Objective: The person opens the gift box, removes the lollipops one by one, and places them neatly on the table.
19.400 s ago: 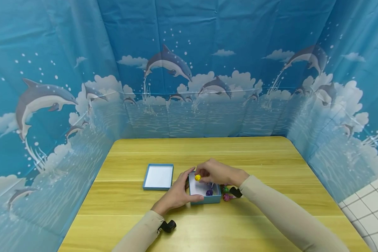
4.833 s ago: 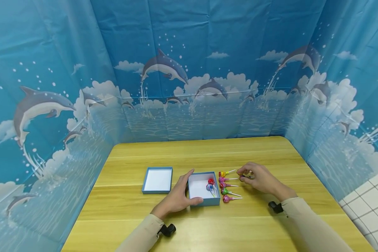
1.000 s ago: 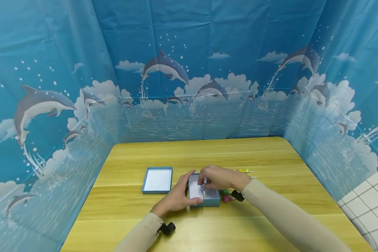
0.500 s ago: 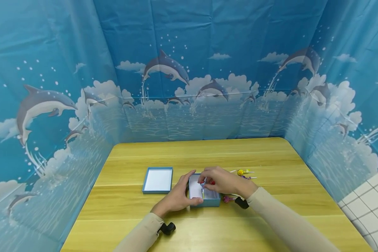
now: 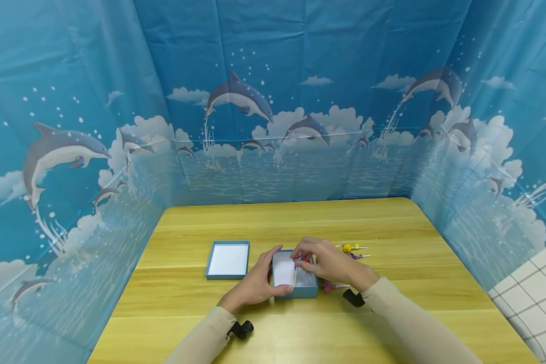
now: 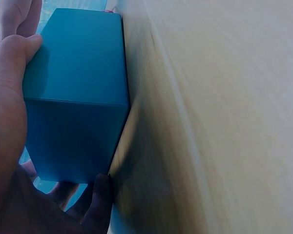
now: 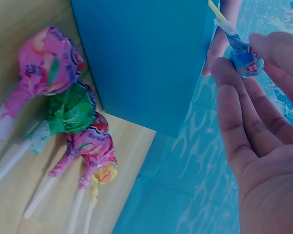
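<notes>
Blue lollipop (image 7: 244, 61) pinched by right hand (image 5: 329, 263) over box (image 5: 294, 275); box gripped by left hand (image 5: 257, 283) at 9 o'clock. Light, wrapper slippery; stick judged best held.

No readable text, label, brand, number or sign appears in any view. The lollipop wrappers (image 7: 49, 61) carry printed patterns too blurred to make out as letters, the blue box (image 5: 296, 292) and its lid (image 5: 228, 259) are plain, and the dolphin backdrop (image 5: 241, 96) bears pictures only.
</notes>
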Demonstrator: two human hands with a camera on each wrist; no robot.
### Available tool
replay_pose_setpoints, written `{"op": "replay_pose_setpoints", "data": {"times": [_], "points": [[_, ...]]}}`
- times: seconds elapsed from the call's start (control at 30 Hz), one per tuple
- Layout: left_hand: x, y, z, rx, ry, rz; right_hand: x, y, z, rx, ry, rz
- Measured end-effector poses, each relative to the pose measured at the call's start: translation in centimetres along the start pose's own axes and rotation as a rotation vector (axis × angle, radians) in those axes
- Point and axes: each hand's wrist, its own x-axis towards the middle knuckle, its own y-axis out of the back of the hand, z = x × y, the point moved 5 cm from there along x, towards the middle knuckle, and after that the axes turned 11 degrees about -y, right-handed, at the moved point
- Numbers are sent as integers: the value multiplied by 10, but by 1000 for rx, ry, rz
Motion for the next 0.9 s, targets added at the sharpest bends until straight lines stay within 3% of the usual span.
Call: {"op": "replay_pose_setpoints", "data": {"times": [0.17,0.5,0.9], "points": [[0,0,0,-9,1,-2,-2,-1,1,-5,-1,43],[-1,0,1,7,-3,1,-8,-2,3,1,83,158],[-1,1,1,5,-1,4,-16,6,1,-2,78,262]]}}
